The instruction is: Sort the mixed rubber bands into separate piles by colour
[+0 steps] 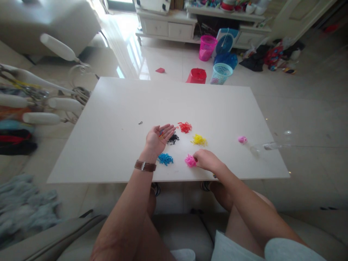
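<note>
My left hand lies palm up on the white table, fingers spread, with a few small coloured bits resting in the palm. A brown watch strap is on that wrist. My right hand is curled knuckles-up, its fingertips pinched at the pink pile of small pieces. Around the hands lie sorted piles: blue, black, red and yellow.
A separate pink clump and a clear plastic object lie at the table's right. One tiny dark piece sits mid-left. Baskets and a red tub stand on the floor beyond. A drying rack is left.
</note>
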